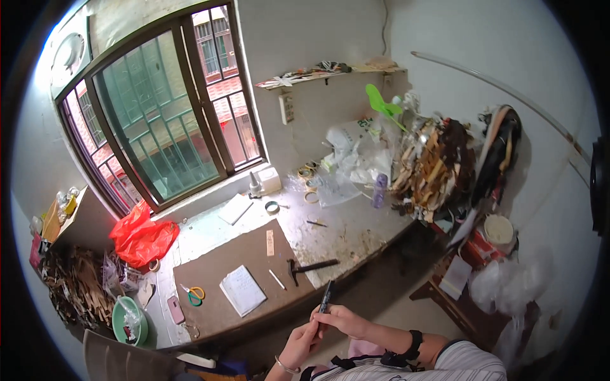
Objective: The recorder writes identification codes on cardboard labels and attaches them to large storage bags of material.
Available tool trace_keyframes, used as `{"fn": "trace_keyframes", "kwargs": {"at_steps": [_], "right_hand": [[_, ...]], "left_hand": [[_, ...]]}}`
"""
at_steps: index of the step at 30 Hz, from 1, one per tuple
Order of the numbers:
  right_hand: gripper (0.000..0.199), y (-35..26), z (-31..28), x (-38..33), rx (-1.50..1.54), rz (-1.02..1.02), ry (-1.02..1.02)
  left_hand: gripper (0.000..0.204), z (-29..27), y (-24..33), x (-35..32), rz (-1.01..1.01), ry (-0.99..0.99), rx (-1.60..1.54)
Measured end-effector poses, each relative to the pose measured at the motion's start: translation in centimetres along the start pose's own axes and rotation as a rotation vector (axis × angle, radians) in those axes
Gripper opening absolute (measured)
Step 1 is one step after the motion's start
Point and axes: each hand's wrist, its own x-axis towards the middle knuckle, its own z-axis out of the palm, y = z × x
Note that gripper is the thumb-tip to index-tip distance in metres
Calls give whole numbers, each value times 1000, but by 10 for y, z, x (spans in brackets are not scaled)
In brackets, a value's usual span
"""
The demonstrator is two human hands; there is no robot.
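Observation:
A dark, slim pen-like thing, apparently a marker, points up and away from me just off the table's front edge. My right hand is closed around its lower part. My left hand, with a bangle at the wrist, meets it there, its fingers closed on the marker's lower end. Beyond them on the brown board lie a black-headed hammer, a thin white stick and an open notebook with handwriting. Scissors with green and yellow handles rest farther left.
A pink phone and a green basin are at the left, near a red plastic bag. Tape rolls, clear bags and a purple bottle stand toward the back. Hanging leather-like strips fill the right corner.

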Motion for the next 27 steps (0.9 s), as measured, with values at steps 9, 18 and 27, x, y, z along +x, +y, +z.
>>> {"fn": "trace_keyframes", "kwargs": {"at_steps": [9, 18, 27], "right_hand": [[32, -193, -133, 259, -370, 56, -9], [23, -432, -199, 525, -237, -341, 59], [21, -309, -273, 577, -820, -551, 82]], "left_hand": [[22, -64, 71, 92, 174, 565, 548], [19, -109, 72, 109, 58, 981, 359], [25, -122, 97, 168, -42, 937, 386]]}}
